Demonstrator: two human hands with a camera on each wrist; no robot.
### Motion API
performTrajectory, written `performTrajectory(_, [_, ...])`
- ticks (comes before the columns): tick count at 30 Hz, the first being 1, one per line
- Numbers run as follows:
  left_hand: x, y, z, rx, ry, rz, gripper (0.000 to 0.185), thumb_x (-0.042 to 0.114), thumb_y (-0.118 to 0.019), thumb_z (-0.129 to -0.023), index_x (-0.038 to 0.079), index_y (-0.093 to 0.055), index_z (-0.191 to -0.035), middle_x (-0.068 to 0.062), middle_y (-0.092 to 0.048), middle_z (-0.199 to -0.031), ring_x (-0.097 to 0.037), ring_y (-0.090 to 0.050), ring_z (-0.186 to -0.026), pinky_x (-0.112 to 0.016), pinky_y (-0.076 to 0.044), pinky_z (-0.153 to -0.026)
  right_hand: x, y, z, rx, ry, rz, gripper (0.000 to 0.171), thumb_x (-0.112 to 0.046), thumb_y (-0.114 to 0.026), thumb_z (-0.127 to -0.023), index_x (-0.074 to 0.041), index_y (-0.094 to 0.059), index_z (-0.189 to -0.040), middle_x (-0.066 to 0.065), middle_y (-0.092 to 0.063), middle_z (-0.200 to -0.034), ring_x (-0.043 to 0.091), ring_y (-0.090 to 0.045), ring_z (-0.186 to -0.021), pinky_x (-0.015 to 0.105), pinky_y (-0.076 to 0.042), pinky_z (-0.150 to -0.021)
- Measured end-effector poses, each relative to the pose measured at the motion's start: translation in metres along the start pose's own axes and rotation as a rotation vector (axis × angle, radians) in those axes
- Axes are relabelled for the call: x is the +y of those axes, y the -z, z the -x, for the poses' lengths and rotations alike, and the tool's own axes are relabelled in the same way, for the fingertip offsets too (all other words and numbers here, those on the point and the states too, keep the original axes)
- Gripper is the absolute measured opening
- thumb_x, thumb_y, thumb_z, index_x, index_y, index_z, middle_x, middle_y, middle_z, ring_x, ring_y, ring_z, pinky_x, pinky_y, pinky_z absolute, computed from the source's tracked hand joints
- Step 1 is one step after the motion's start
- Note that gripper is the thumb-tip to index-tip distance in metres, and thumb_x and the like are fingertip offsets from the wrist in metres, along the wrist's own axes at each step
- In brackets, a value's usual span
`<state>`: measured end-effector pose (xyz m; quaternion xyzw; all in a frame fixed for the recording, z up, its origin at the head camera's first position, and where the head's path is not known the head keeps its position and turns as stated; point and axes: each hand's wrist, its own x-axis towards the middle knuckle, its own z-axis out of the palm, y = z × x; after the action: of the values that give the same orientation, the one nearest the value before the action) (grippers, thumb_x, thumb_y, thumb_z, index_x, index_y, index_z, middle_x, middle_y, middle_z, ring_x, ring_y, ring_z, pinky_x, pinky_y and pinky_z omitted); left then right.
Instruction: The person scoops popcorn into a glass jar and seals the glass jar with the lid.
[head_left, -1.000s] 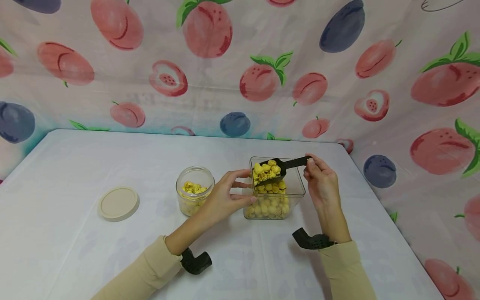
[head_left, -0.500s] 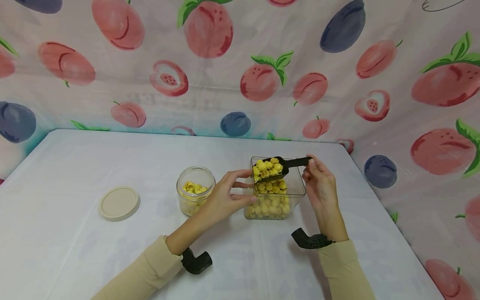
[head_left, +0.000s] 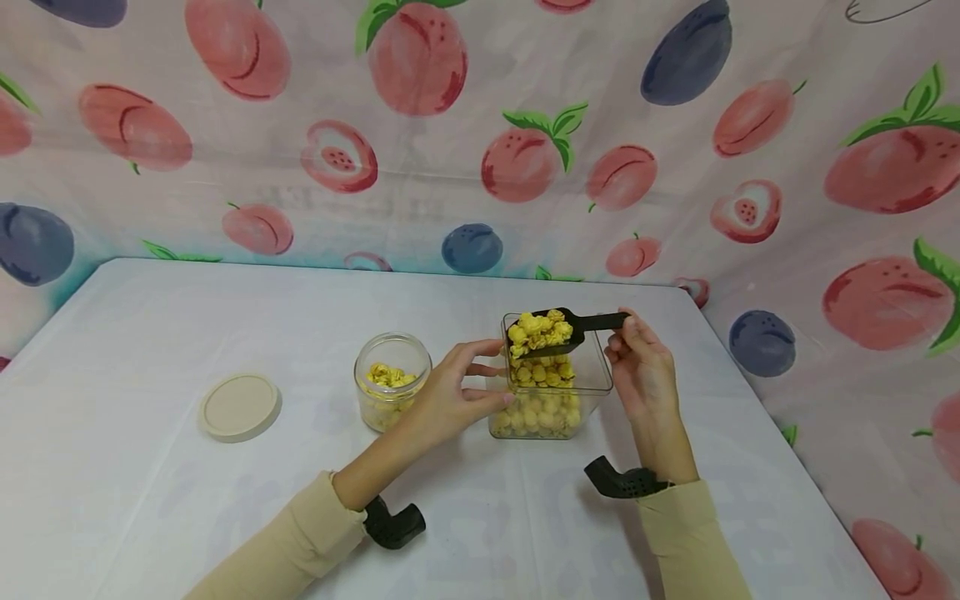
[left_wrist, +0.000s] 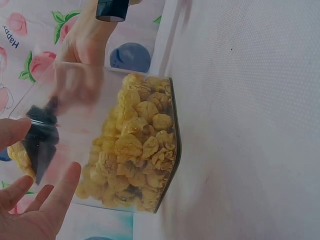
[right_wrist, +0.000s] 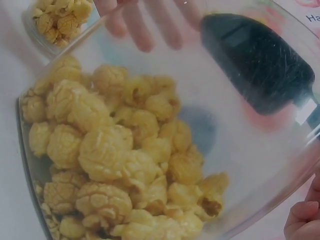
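Note:
In the head view my right hand (head_left: 643,375) pinches the handle end of a black scoop (head_left: 602,322). Yellow popcorn (head_left: 542,332) is heaped in its bowl, which hangs at the mouth of a clear square container (head_left: 600,385). More popcorn (right_wrist: 105,155) fills the container's lower part, seen through its wall in the right wrist view. With fingers spread, my left hand (head_left: 459,387) touches the container's left side; the left wrist view shows fingertips (left_wrist: 72,172) against the wall. Just left of that hand stands an open round jar (head_left: 362,367) with some popcorn inside, its right side partly covered.
A beige round lid (head_left: 240,407) lies flat on the white-covered table (head_left: 135,333), left of the jar. Behind the table hangs a fruit-print cloth (head_left: 420,192), which continues along the right side. A black wrist camera (head_left: 393,525) sits on the left wrist, another on the right.
The loaded scoop has risen slightly and shifted a little right over the container, its bowl more level. My left hand, the container, the jar and the lid have stayed put.

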<state>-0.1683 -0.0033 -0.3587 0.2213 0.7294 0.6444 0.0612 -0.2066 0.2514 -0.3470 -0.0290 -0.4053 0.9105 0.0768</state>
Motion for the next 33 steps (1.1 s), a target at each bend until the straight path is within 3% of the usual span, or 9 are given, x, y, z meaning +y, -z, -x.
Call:
performTrajectory(26, [-0.001,-0.004,0.002,0.032,0.009,-0.049,0.062,0.015,-0.071,-0.082,0.015,-0.043,-0.137,-0.009,-0.044,-0.134,-0.023,-0.052,-0.115,-0.031,-0.053,-0.089,-0.008,-0.004,0.003,-0.042,-0.009,-0.145,0.014,-0.007,-0.056,-0.09,-0.001,-0.069,-0.09,0.008,-0.065,-0.072,0.017,-0.046,-0.064,0.024,-0.037,-0.064])
performTrajectory(33, [0.0,-0.002,0.002,0.019,0.004,-0.011,0.062,0.015,-0.071,-0.082,0.013,-0.043,-0.137,-0.012,-0.044,-0.132,-0.028,-0.052,-0.116,-0.031,-0.053,-0.089,-0.013,-0.009,0.007,-0.056,0.001,-0.171,0.015,-0.006,-0.055,-0.09,0.001,-0.068,-0.09,0.01,-0.064,-0.073,0.018,-0.047,-0.065,0.025,-0.038,-0.065])
